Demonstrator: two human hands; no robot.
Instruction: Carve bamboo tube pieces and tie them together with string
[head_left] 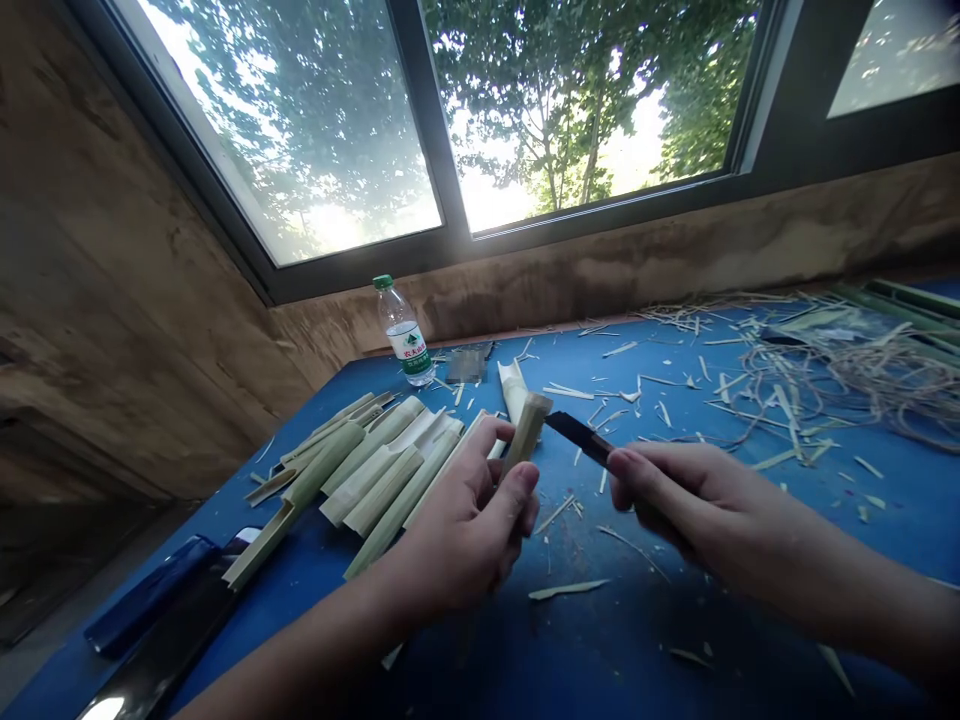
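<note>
Our left fingers (480,450) curl tight around a bamboo piece (527,432), which stands up and leans toward 1 o'clock. Our right fingers (626,465) pinch a knife (577,438) with a dark blade, and its tip is just beside the top of the bamboo piece. Both hands are over the blue tabletop (637,610). At 10 o'clock, a pile of bamboo strips (375,470) lies side by side. At 11 o'clock, a water bottle (403,332) stands near the wall (600,270). At 12 o'clock, a window (442,150) shows trees (555,100). At 2 o'clock, lots of thin shavings (847,360) lie in a messy heap.
</note>
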